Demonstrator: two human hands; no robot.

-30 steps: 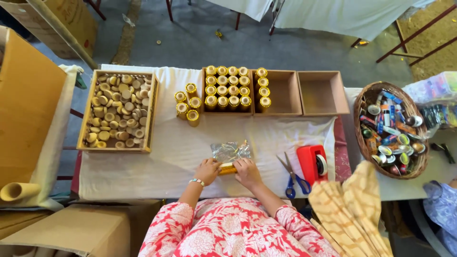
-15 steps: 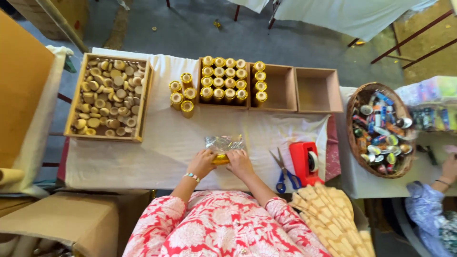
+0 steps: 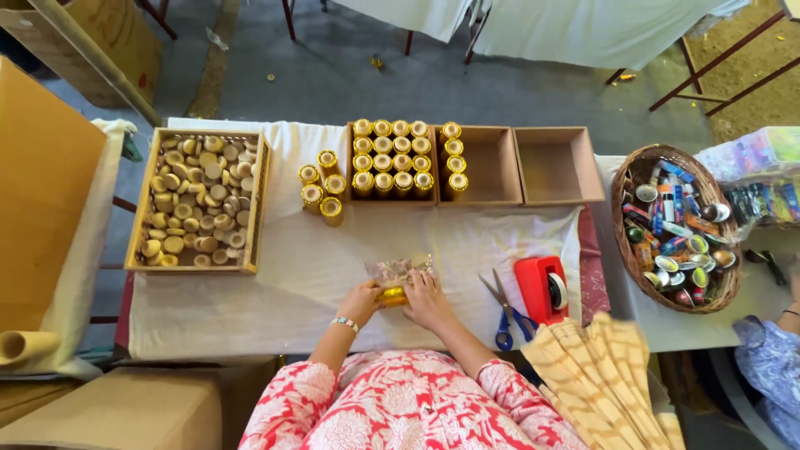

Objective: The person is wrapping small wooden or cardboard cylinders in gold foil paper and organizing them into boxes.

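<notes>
Both hands, L (image 3: 360,302) & R (image 3: 427,300), fingers curled on gold cylinder (image 3: 390,295) w/ clear wrap (image 3: 398,270).

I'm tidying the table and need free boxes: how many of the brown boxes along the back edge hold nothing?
1. The rightmost brown box, beside the wicker basket, holds nothing. The middle box has gold jars along its left wall, and the left box is full of them.

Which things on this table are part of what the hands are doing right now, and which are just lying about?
In use:
left hand
right hand
gold jar
clear crinkly wrap

Lying about:
scissors
red tape dispenser
wicker basket
tray of wooden lids
</notes>
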